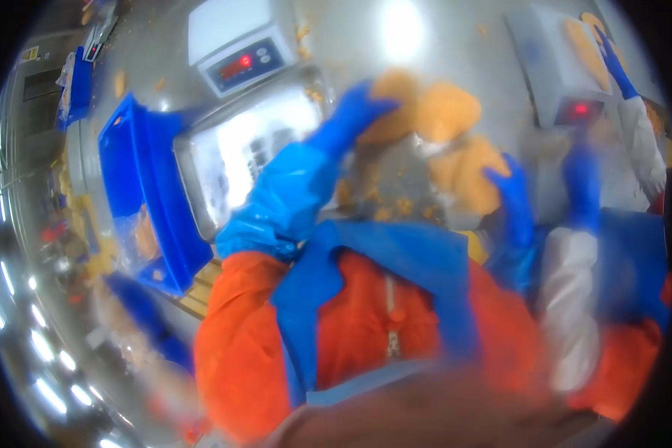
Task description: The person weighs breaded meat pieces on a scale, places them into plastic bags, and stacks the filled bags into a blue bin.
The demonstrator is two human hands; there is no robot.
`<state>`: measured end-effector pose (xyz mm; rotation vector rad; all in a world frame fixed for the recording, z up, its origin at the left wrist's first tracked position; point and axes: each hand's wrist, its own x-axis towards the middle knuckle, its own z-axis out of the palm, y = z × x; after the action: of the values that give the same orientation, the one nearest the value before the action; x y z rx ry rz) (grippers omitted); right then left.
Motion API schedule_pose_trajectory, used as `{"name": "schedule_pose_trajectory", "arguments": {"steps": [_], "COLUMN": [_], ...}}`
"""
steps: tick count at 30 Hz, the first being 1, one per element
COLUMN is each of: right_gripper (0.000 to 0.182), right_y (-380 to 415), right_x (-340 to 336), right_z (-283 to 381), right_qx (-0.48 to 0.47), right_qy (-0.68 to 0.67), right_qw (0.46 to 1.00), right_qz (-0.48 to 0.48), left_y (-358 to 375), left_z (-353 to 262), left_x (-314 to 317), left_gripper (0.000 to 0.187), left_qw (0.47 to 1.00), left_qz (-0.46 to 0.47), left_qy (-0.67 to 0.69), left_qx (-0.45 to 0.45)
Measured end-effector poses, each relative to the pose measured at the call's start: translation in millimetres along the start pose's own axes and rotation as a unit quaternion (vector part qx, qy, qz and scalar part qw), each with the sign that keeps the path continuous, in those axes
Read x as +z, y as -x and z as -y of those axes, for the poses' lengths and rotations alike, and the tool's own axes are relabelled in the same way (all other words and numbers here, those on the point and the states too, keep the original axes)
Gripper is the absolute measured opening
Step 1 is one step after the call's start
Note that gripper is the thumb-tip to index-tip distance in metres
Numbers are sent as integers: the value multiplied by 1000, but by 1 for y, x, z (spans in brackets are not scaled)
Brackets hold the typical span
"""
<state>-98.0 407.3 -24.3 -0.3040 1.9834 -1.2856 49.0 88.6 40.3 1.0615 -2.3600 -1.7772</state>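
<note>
My left hand [362, 112], in a blue glove, is closed on the edge of a golden breaded cutlet [396, 97] over the metal table. My right hand [511, 194], also gloved in blue, grips a similar cutlet [470, 173] by its right side. Another breaded cutlet [446, 112] shows between the two, overlapping them in this view. Crumbs [388, 205] lie on the steel surface beneath my hands. Left of my left forearm is a shallow metal tray [189, 175].
A scale [239, 56] with a red display stands behind the tray. At the left is a blue crate [123, 160]. A co-worker on the right, with a blurred blue glove [581, 183] and white sleeves, works by another scale [556, 67]. The steel table [351, 30] carries scattered crumbs.
</note>
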Motion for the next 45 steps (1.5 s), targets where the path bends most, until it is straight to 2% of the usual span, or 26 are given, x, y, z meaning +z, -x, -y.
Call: {"name": "schedule_pose_trajectory", "arguments": {"steps": [1,3,5,6,8,9,10,11,13,15,17,19,21,23,24,25,30,32,36,37,38,39,42,43,44,45], "right_gripper": [47,45,42,43,43,43,44,46,49,55,62,69,67,65,65,65,62,62,62,62,63,64,66,67,67,68], "right_y": [3,8,11,0,4,8,11,14,33,49,61,66,59,61,63,65,62,57,61,60,61,64,61,64,63,62], "right_x": [0,14,41,64,105,112,116,118,109,97,92,102,112,114,115,116,121,127,125,124,123,123,128,130,130,130], "right_z": [0,21,34,7,-15,-10,-1,9,22,56,90,78,56,71,76,78,50,34,44,48,51,51,33,35,41,50], "right_qx": [27,8,61,13,-258,-261,-49,179,170,136,-4,-229,-212,-230,-237,-243,-280,-457,-415,-418,-338,-250,-306,-332,-335,-219], "right_qy": [-102,-229,-410,-397,-1,-1,-342,-618,-568,-464,-216,100,114,126,128,128,280,334,320,320,263,201,188,182,185,61], "right_qw": [994,973,910,917,966,965,935,742,776,846,956,961,958,957,957,957,909,820,845,844,896,938,927,921,919,969], "right_qz": [-25,-29,-20,-31,-37,-28,87,186,214,227,201,115,154,125,107,88,129,87,105,102,116,131,108,96,96,98], "left_y": [3,9,28,43,58,59,74,93,96,81,89,109,129,144,150,145,116,104,112,114,114,115,112,111,109,106], "left_z": [9,20,-9,-22,6,0,-27,-55,-12,67,130,158,163,160,155,138,231,250,222,203,195,202,229,233,238,241], "left_x": [-1,-5,9,21,55,60,48,38,38,51,72,84,78,51,23,-11,-69,-78,-84,-82,-80,-78,-78,-80,-88,-95], "left_gripper": [54,43,40,37,50,60,60,54,53,53,55,60,68,77,79,80,71,69,55,52,50,50,50,50,49,48], "left_qw": [1000,939,920,887,933,816,814,772,859,964,957,944,944,973,894,876,862,868,986,930,807,808,806,890,869,846], "left_qz": [-1,-2,-102,-197,-163,-88,-97,-85,-81,-177,-235,-235,-179,-136,-123,-112,-103,-151,-127,-182,-222,-218,-277,-289,-303,-318], "left_qy": [-5,343,364,382,319,562,563,617,503,179,90,148,198,-105,-421,-464,-478,-448,-49,-305,-540,-540,-505,-322,-358,-393], "left_qx": [-5,-33,-102,-169,21,-104,-102,-127,-41,89,142,178,193,152,93,74,134,154,94,96,91,91,138,141,156,169]}}
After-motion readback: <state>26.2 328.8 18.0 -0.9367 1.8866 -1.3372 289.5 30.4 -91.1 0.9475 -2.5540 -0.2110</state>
